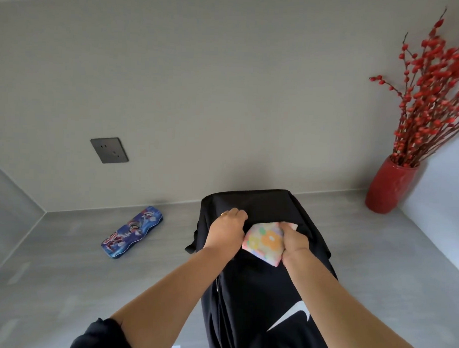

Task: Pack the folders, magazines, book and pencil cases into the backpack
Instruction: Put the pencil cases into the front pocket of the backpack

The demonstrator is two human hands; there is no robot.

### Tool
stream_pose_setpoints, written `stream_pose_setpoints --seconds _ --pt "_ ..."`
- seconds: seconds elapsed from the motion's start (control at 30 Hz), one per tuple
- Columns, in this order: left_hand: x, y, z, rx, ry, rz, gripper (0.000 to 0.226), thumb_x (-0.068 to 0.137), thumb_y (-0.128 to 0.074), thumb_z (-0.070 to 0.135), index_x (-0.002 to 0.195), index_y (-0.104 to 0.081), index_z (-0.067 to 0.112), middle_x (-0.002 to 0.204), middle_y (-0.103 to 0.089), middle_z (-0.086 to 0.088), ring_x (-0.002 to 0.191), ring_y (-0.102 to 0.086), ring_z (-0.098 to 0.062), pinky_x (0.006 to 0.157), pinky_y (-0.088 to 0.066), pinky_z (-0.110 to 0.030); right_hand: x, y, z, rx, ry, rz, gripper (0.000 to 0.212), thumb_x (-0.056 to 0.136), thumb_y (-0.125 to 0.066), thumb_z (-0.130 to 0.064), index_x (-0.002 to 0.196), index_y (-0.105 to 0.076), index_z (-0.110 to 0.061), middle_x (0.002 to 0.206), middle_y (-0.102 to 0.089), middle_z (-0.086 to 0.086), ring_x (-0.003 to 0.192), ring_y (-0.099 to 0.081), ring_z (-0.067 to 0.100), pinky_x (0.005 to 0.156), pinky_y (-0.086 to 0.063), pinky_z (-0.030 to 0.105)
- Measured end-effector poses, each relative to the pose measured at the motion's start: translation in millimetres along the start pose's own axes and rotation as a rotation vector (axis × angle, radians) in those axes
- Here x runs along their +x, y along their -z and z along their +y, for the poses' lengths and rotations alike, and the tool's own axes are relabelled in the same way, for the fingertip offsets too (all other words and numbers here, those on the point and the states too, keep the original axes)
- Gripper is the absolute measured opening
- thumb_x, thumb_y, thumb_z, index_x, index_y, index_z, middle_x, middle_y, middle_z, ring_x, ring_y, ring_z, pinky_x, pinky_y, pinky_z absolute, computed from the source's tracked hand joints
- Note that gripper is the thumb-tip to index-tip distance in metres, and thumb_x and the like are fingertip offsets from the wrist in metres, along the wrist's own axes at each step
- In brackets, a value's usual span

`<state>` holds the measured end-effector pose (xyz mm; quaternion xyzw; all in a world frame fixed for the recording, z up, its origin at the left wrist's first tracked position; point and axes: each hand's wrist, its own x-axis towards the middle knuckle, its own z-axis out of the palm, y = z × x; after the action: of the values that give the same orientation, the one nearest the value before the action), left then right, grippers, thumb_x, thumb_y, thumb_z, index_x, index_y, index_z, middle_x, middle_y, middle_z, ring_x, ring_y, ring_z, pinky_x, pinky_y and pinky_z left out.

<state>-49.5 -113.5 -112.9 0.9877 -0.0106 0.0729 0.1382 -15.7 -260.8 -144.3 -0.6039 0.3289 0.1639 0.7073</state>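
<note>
A black backpack with a white logo stands upright on the grey table, in the middle of the view. My left hand grips the fabric at the backpack's top opening and holds it apart. My right hand is closed on a pastel flowered pencil case, which is tilted and partly inside the opening. A blue tin pencil case with cartoon figures lies flat on the table to the left of the backpack, apart from both hands.
A red vase with red-berried branches stands at the back right corner. The grey table meets the wall behind the backpack. A dark wall socket sits above the blue case.
</note>
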Motion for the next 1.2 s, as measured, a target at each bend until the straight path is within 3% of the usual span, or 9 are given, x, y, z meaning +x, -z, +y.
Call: stream_pose_setpoints --seconds 0.1,0.33,0.43,0.63,0.73,0.8,0.9,0.97,1.2 --pt "-5.2 -3.5 -9.9 0.045 0.029 0.015 0.031 0.088 -0.047 0.001 0.116 -0.057 0.010 0.115 -0.059 -0.008 0.107 -0.055 -0.025 0.081 -0.046 -0.032 -8.0 -16.0 -4.1 -0.021 -0.015 0.079 0.050 0.090 -0.055 -0.036 0.121 -0.053 0.004 0.116 -0.061 0.019 0.107 -0.059 0.036 0.090 -0.047 0.040" --pt "-17.1 -4.3 -28.5 0.008 0.069 0.029 0.022 0.092 -0.046 0.008 0.103 -0.065 0.005 0.101 -0.064 -0.011 0.093 -0.061 -0.029 0.068 -0.043 -0.032 -52.5 -3.7 23.8 0.128 -0.302 -0.508 0.028 0.089 -0.063 -0.020 0.108 -0.061 0.000 0.111 -0.067 0.022 0.093 -0.067 0.032 0.070 -0.061 0.039" --pt "-17.2 -6.7 -24.9 -0.006 0.033 0.095 0.007 0.082 -0.062 0.004 0.080 -0.068 0.004 0.077 -0.066 -0.010 0.068 -0.063 -0.028 0.052 -0.039 -0.027 -47.7 -9.2 16.9 0.344 -0.263 -0.478 0.020 0.089 -0.059 -0.006 0.106 -0.060 0.004 0.108 -0.066 0.020 0.096 -0.065 0.029 0.068 -0.059 0.039" --pt "-14.7 13.6 -13.5 -0.024 0.028 0.087 0.006 0.078 -0.062 0.004 0.071 -0.063 0.005 0.069 -0.062 -0.008 0.059 -0.060 -0.025 0.048 -0.035 -0.025 -32.5 -52.2 5.3 0.429 -0.200 -0.378 0.019 0.096 -0.044 -0.003 0.111 -0.053 0.002 0.107 -0.060 0.015 0.100 -0.062 0.025 0.081 -0.056 0.031" --pt "-20.0 8.7 -15.2 -0.052 0.011 0.111 0.008 0.075 -0.064 0.003 0.067 -0.062 0.005 0.066 -0.061 -0.009 0.056 -0.059 -0.027 0.047 -0.035 -0.025 -29.1 -65.0 -0.7 0.281 -0.120 -0.342 0.027 0.093 -0.036 0.004 0.074 -0.052 -0.008 0.074 -0.052 0.007 0.065 -0.051 0.016 0.057 -0.047 0.024" --pt "-23.9 8.4 -24.4 -0.083 0.041 0.134 0.014 0.086 -0.052 0.007 0.082 -0.065 0.003 0.082 -0.064 -0.012 0.073 -0.061 -0.031 0.057 -0.040 -0.031 -34.4 -59.2 -1.7 0.169 -0.119 -0.452 0.039 0.089 -0.032 0.011 0.063 -0.058 -0.003 0.063 -0.057 0.009 0.065 -0.051 0.019 0.064 -0.046 0.026" --pt "-27.1 7.4 -29.7 -0.095 0.039 0.103 0.023 0.093 -0.046 0.013 0.101 -0.066 0.007 0.098 -0.065 -0.009 0.086 -0.062 -0.027 0.069 -0.045 -0.032 -34.2 -37.5 -2.4 0.135 -0.153 -0.478 0.021 0.093 -0.043 0.004 0.106 -0.059 0.007 0.099 -0.064 0.021 0.101 -0.060 0.033 0.086 -0.051 0.038" --pt "-28.2 5.1 -26.4 -0.108 0.037 0.093 0.025 0.094 -0.045 0.014 0.104 -0.066 0.008 0.100 -0.065 -0.007 0.087 -0.062 -0.025 0.071 -0.046 -0.030 -27.0 -30.6 -2.2 0.176 -0.164 -0.359 0.032 0.095 -0.045 0.000 0.127 -0.047 0.007 0.122 -0.054 0.024 0.123 -0.050 0.037 0.101 -0.044 0.046" --pt "-28.0 1.7 -27.7 -0.110 0.019 0.085 0.023 0.094 -0.047 0.014 0.103 -0.067 0.009 0.100 -0.067 -0.007 0.089 -0.064 -0.026 0.071 -0.049 -0.031 -22.7 -55.7 2.5 0.711 -0.277 -0.347 0.045 0.100 -0.028 -0.014 0.144 -0.030 -0.003 0.151 -0.032 0.019 0.140 -0.029 0.036 0.114 -0.024 0.048"
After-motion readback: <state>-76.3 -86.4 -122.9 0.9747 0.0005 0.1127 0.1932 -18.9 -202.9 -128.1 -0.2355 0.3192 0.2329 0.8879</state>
